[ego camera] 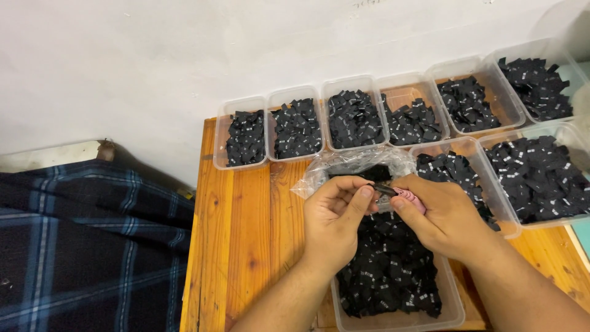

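Wooden table point(243, 233) against white wall point(184, 55), blue plaid cloth point(80, 246) at left. Row of six clear tubs point(270, 103) of small black labels along the wall, two larger tubs point(491, 184) on the right. Left hand point(335, 218) pinching a small black label point(382, 189) between thumb and fingers. Right hand point(445, 215) closed on a pink-handled tool point(410, 198), touching that label. Both over a near tub point(452, 301) full of labels, crumpled clear plastic bag point(350, 165) just behind.

Both hands point(393, 215) pinch small black label point(384, 189), pink tool point(410, 198) over label-filled clear tub point(452, 307).
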